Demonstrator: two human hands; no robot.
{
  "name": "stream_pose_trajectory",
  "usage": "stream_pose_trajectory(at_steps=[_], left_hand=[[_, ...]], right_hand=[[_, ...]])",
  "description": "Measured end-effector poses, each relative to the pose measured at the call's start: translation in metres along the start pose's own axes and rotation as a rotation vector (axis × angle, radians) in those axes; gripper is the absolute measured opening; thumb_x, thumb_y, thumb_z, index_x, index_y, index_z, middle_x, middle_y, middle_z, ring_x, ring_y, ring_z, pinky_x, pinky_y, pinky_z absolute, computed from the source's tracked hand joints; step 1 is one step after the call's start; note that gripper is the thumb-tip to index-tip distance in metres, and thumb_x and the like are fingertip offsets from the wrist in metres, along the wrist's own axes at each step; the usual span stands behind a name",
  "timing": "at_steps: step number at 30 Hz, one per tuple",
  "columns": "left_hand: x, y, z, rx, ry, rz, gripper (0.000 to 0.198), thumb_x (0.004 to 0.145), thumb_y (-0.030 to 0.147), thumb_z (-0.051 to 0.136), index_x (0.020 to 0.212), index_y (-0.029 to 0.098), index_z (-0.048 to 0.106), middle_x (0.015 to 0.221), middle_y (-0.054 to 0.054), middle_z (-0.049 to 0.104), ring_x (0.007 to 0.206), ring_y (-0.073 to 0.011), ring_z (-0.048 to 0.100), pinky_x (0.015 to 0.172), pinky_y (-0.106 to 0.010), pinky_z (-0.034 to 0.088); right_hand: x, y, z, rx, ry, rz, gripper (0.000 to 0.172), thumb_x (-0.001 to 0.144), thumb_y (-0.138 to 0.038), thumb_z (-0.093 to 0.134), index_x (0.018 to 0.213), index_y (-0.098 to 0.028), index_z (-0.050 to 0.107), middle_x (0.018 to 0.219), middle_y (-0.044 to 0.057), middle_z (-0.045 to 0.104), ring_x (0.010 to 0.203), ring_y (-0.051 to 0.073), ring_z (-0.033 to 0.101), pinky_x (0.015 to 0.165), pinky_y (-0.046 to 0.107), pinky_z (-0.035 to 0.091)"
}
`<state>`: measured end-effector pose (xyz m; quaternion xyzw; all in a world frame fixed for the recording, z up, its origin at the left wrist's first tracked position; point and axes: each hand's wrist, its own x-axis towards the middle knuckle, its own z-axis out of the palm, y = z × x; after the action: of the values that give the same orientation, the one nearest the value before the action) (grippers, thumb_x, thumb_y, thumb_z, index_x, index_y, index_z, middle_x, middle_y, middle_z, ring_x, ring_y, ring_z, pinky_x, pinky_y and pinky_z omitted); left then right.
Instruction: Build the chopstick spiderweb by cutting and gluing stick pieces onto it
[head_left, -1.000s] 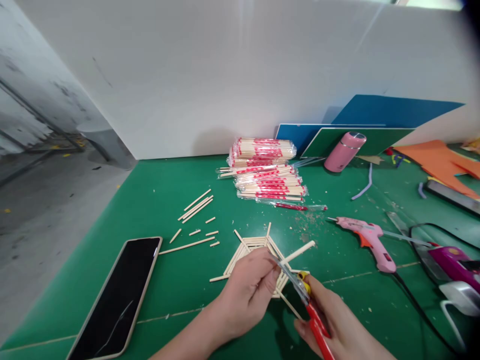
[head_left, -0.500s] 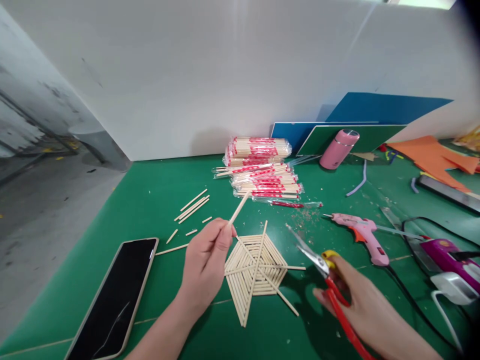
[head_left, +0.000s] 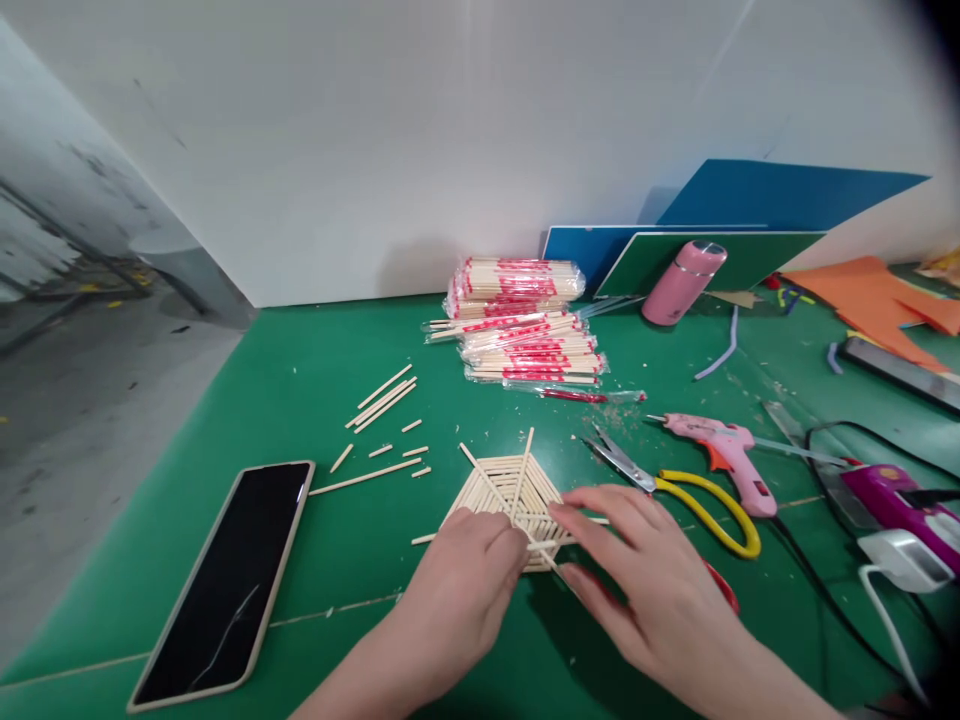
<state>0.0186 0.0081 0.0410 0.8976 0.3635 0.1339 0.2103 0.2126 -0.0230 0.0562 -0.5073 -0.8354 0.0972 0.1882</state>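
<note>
My left hand (head_left: 476, 565) is closed on a pale wooden stick (head_left: 551, 544), low over a web-shaped panel (head_left: 495, 478) of glued-looking wooden sticks. Longer sticks cross at the panel's middle and poke out past its edge. At the panel's right side my right hand (head_left: 645, 575) has thumb and fingers apart around the free end of the held stick; whether they touch it I cannot tell. Scissors (head_left: 660, 483) with one yellow and one red handle lie with parted blades beside my right hand, which partly covers the red handle. Both hands hide the panel's near part.
Loose sticks (head_left: 386, 405) and short offcuts lie left of the panel, near a phone (head_left: 225, 590). Plastic-wrapped stick packs (head_left: 525, 345) are piled behind. Rightward are a pink glue gun (head_left: 724, 450) with its cord, a purple power strip (head_left: 892, 500) and a pink bottle (head_left: 684, 283).
My left hand has lowered the stick from upright in the air to the panel. The right hand has let go of the scissors, now on the table, and moved left to the panel.
</note>
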Motion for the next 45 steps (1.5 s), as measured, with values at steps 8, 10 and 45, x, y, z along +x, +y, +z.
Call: stream_pose_trajectory(at_steps=[8, 10, 45], left_hand=[[-0.001, -0.001, 0.006, 0.132, -0.01, 0.05, 0.021, 0.084, 0.011, 0.029, 0.078, 0.015, 0.049, 0.074, -0.006, 0.054, 0.065, -0.017, 0.046, 0.063, -0.034, 0.038], [-0.001, -0.001, 0.007, 0.178, -0.022, 0.046, 0.021, 0.084, 0.011, 0.03, 0.076, 0.015, 0.049, 0.073, -0.005, 0.054, 0.064, -0.0174, 0.046, 0.063, -0.035, 0.038], [0.004, -0.003, 0.001, 0.37, -0.053, 0.083, 0.016, 0.072, 0.004, 0.038, 0.071, 0.016, 0.049, 0.069, -0.004, 0.054, 0.062, -0.0189, 0.048, 0.062, -0.035, 0.036]], right_hand=[[0.014, -0.003, 0.021, 0.096, -0.185, 0.027, 0.02, 0.087, -0.016, 0.035, 0.089, -0.018, 0.056, 0.08, 0.005, 0.051, 0.075, 0.017, 0.043, 0.063, 0.029, 0.036], [0.016, -0.003, 0.02, 0.118, -0.216, 0.025, 0.019, 0.088, -0.018, 0.036, 0.091, -0.018, 0.054, 0.082, 0.004, 0.05, 0.077, 0.017, 0.043, 0.065, 0.029, 0.036], [0.021, 0.006, 0.022, -0.001, -0.203, -0.069, 0.019, 0.088, -0.021, 0.033, 0.073, -0.021, 0.045, 0.065, -0.001, 0.052, 0.061, 0.014, 0.039, 0.056, 0.026, 0.021]])
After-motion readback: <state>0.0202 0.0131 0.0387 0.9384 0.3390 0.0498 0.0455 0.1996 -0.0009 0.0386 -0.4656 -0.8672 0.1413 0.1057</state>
